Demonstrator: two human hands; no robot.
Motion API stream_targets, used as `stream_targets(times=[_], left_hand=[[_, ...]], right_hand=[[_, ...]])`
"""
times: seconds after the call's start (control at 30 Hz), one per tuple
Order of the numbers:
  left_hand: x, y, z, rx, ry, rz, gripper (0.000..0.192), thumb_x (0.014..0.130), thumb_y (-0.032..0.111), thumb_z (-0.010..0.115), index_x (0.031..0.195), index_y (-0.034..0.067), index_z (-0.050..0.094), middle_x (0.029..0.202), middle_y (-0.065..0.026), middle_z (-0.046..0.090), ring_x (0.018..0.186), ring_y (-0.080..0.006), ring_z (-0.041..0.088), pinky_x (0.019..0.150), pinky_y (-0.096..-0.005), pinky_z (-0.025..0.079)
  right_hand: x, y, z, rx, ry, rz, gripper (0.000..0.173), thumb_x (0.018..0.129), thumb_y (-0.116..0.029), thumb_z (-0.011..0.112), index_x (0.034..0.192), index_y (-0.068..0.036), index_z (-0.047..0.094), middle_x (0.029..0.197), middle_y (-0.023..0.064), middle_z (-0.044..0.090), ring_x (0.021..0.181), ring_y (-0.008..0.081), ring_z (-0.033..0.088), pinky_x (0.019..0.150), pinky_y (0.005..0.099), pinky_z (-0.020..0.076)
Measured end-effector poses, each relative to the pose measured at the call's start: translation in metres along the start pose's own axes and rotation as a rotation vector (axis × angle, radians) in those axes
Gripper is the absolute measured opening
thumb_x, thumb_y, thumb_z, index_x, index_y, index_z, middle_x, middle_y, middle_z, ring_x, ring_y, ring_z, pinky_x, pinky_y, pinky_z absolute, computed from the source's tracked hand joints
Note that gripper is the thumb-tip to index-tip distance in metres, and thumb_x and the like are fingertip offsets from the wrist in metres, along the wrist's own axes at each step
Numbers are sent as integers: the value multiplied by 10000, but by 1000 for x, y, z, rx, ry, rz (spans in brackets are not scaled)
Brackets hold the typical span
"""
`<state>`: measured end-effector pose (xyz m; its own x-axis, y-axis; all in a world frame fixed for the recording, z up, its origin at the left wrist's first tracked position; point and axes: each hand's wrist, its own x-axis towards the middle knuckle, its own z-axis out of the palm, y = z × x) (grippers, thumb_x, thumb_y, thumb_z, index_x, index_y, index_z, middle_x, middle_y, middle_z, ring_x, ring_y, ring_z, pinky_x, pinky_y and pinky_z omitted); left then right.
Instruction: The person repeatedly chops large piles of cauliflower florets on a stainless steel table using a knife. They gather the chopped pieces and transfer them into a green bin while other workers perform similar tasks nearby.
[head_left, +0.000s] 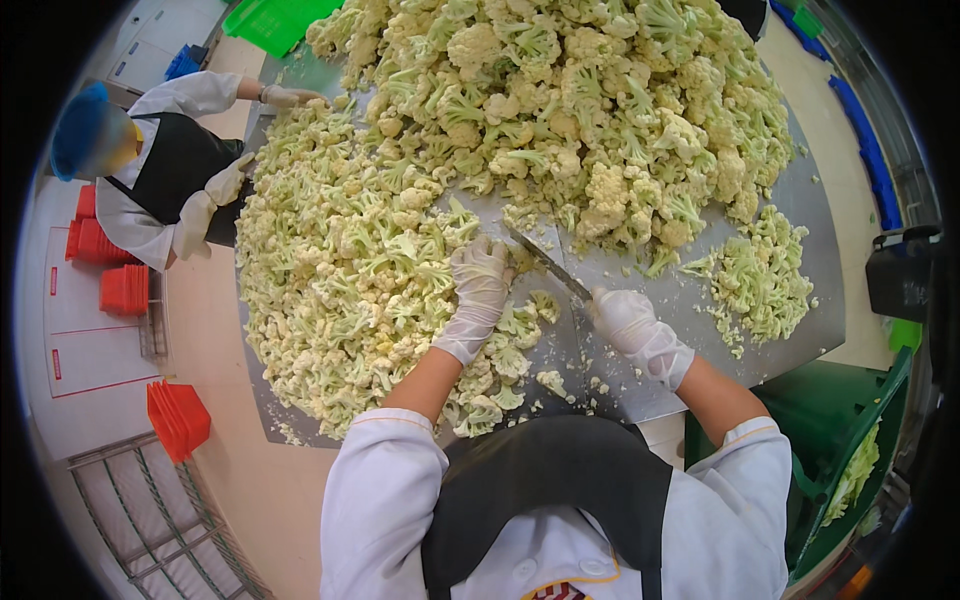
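My right hand (636, 330), in a translucent white glove, grips a knife (553, 264) by its handle. The blade slants up and left across the steel table (675, 375), with bits stuck to it. My left hand (480, 289), gloved too, curls around a cauliflower piece (520, 261) beside the blade; fingers hide most of it. Small cut cauliflower florets (337, 285) spread thickly to the left of that hand. Beyond both hands rises a tall heap of larger cauliflower chunks (585, 112). Several cut florets (511, 360) lie between my forearms.
A co-worker (172, 157) in a blue cap and gloves stands at the table's left edge, one hand at the florets. A smaller floret pile (765, 277) lies right. Beside my right arm stands a green bin (810, 412) containing leaves. A green crate (277, 22) sits far left.
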<state>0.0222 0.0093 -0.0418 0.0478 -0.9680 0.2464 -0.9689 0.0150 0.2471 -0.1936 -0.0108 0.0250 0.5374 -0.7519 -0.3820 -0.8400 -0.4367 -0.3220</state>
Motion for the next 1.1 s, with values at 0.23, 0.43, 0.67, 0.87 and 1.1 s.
stream_targets(times=[0.23, 0.43, 0.67, 0.87, 1.1], left_hand=[[11, 4, -17, -11, -229, 37, 389, 620, 223, 648, 963, 90, 520, 1096, -136, 452, 970, -307, 446, 803, -410, 328], [43, -8, -54, -183, -287, -147, 326, 669, 224, 644, 960, 106, 556, 909, -113, 550, 877, -252, 508, 771, -369, 383], [131, -1, -30, -72, 186, 172, 190, 715, 105, 571, 900, 74, 539, 951, -134, 557, 898, -264, 512, 798, -371, 373], [144, 14, -11, 226, 111, 252, 146, 729, 126, 495, 864, 119, 551, 749, -70, 540, 739, -225, 517, 664, -378, 371], [40, 31, -22, -336, -106, 185, 184, 688, 115, 553, 865, 150, 585, 774, -63, 516, 763, -244, 495, 668, -370, 371]], right_hand=[[19, -2, -2, 122, -41, 50, 258, 801, -262, 472, 799, -10, 530, 699, 201, 577, 681, 360, 567, 629, 429, 446], [-12, -3, 12, 191, 142, 147, 228, 814, -237, 440, 819, -21, 513, 596, 174, 570, 578, 336, 574, 555, 411, 462], [-30, -41, 41, 202, 80, 47, 186, 803, -207, 443, 783, -24, 469, 562, 180, 549, 550, 354, 558, 534, 446, 442], [-44, -14, 25, 324, 65, 89, 222, 812, -260, 459, 798, -39, 478, 589, 200, 545, 586, 368, 551, 557, 460, 425], [-84, 22, 28, 517, 299, 292, 187, 796, -217, 500, 762, -33, 492, 562, 212, 520, 562, 391, 531, 500, 452, 408]])
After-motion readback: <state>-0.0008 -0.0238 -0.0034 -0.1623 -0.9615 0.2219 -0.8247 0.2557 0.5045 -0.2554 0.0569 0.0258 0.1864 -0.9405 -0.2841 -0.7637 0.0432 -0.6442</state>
